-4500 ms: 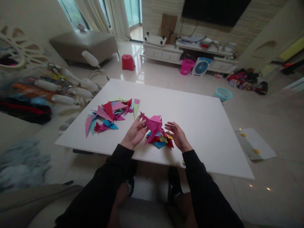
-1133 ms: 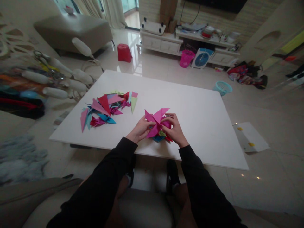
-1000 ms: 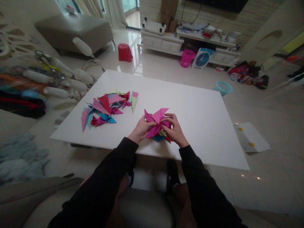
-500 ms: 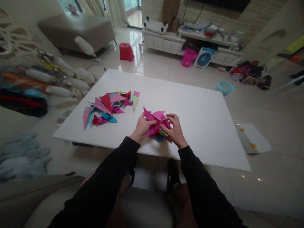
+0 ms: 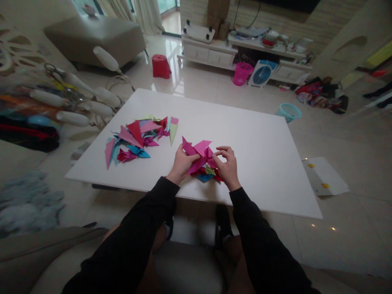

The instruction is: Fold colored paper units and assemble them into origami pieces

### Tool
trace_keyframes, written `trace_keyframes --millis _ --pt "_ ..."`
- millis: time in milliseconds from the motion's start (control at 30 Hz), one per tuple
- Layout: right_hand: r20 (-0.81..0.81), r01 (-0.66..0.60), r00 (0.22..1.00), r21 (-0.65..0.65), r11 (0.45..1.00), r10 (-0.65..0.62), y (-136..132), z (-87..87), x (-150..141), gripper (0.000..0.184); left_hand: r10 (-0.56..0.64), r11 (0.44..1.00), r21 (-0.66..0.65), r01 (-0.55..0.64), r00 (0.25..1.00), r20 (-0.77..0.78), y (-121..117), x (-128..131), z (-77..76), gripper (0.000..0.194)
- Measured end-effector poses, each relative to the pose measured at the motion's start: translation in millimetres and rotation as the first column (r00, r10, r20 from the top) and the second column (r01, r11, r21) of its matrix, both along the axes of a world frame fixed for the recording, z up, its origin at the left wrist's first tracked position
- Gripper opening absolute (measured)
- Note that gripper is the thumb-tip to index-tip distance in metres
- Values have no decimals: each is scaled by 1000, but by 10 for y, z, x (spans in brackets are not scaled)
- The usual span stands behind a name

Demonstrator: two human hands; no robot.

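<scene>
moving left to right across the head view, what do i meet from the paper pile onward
Paper pile, left hand, pink folded paper, right hand, blue-and-white fan, teal basket, white sheet with yellow spots.

From here I see the left hand (image 5: 183, 162) hold magenta folded paper (image 5: 200, 162) over the white table (image 5: 260, 163); the right hand (image 5: 227, 165) pinches the paper's edge; a small pile (image 5: 206, 178) lies below, on the table; a larger heap (image 5: 139, 136) occupies the table's left part.

The folded paper (image 5: 199, 163) is magenta, seemingly plain.
</scene>
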State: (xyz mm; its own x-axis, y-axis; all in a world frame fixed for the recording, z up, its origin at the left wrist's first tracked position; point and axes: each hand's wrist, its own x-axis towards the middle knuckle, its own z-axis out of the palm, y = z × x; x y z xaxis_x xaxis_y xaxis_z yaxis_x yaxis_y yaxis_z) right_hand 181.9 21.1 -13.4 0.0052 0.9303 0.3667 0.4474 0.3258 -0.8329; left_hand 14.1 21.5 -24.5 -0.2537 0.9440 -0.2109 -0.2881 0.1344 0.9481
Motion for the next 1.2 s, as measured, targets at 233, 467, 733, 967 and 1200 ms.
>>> trace_keyframes --millis 233,467,733,967,1200 --pt "21 -44 999 53 998 43 -25 10 -47 12 -46 997 55 50 996 -73 1 28 -21 78" --pt "11 -51 999 14 999 51 -25 1 -31 11 -126 991 40 126 992 -3 -17 22 -12 86" --pt "56 -42 998 59 997 39 -40 22 -45 12 -99 995 9 98 987 127 -19 42 59 74" --pt "151 -110 984 91 990 95 -75 56 -60 8 -108 994 -13 112 980 168 -48 62 134 69" --pt "209 -191 964 114 975 164 -73 15 -65 11 -126 991 -23 135 963 238 -57 55 146 69"
